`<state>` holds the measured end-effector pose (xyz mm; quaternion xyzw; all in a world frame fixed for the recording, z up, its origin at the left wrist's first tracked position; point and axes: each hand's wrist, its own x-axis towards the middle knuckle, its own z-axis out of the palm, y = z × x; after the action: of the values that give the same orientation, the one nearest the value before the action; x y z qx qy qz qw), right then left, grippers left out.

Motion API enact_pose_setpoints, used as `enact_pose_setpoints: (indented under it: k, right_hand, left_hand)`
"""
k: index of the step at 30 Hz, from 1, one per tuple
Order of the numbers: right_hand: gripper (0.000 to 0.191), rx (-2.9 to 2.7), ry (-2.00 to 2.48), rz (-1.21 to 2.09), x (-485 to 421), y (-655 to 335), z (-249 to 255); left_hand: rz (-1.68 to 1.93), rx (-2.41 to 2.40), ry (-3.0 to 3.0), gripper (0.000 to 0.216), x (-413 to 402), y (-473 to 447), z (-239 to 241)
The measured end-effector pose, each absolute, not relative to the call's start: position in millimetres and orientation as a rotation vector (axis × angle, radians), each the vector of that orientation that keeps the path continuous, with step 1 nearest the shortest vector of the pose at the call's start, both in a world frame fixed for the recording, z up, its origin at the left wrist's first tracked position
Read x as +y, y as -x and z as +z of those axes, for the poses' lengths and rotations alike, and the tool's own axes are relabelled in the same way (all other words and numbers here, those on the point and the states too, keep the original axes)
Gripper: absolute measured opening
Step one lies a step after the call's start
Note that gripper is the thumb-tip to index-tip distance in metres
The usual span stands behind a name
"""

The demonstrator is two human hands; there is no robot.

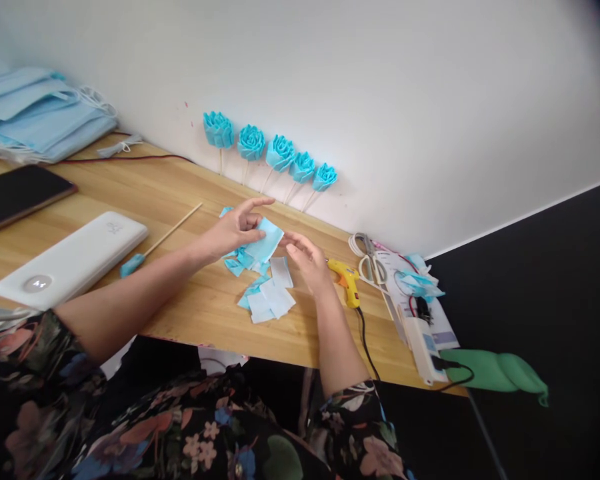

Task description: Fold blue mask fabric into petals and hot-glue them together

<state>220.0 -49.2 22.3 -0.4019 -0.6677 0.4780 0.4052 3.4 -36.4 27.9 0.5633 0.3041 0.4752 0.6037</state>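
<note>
My left hand pinches a light-blue square of mask fabric between thumb and curled fingers, its index finger stretched out. Beside the square's right corner is my right hand, fingers extended and a little apart; whether a fingertip touches the corner is hard to tell. Below both hands, several loose cut squares, pale and blue, lie on the wooden table. More folded blue pieces sit partly hidden under my left hand. Left of them rests a thin stick with a blue wrapped tip.
Several blue fabric roses on sticks lean against the wall. A yellow glue gun, scissors and a power strip lie right. Leftward are a white power bank, a phone and stacked masks.
</note>
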Motion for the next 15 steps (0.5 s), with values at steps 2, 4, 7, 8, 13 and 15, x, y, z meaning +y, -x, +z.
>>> enact_pose_setpoints:
  k: [2,4,7,8,13,15]
  right_hand:
    - [0.030,-1.677,1.034,1.266,-49.8,-217.6,19.8]
    - [0.025,-1.681,1.052,1.270,-49.3,-216.0,15.7]
    - [0.019,-1.682,1.054,1.209,-47.3,-215.1,10.8]
    - [0.018,-1.682,1.056,1.182,-46.8,-215.1,10.3]
    - [0.016,-1.712,1.090,1.078,-46.9,-215.5,13.1]
    - [0.016,-1.703,1.091,1.070,-46.8,-215.8,13.6]
  left_hand:
    - [1.105,0.703,-1.297,0.072,-37.1,-4.8,28.2]
    - [1.094,0.701,-1.294,0.071,-37.6,-6.2,27.9]
    - [1.080,0.707,-1.297,0.070,-37.5,-7.2,27.0]
    - [1.082,0.710,-1.298,0.070,-37.4,-7.1,26.8]
    - [1.110,0.698,-1.291,0.071,-36.9,-5.3,27.0]
    - [1.101,0.692,-1.275,0.070,-36.4,-4.3,27.0]
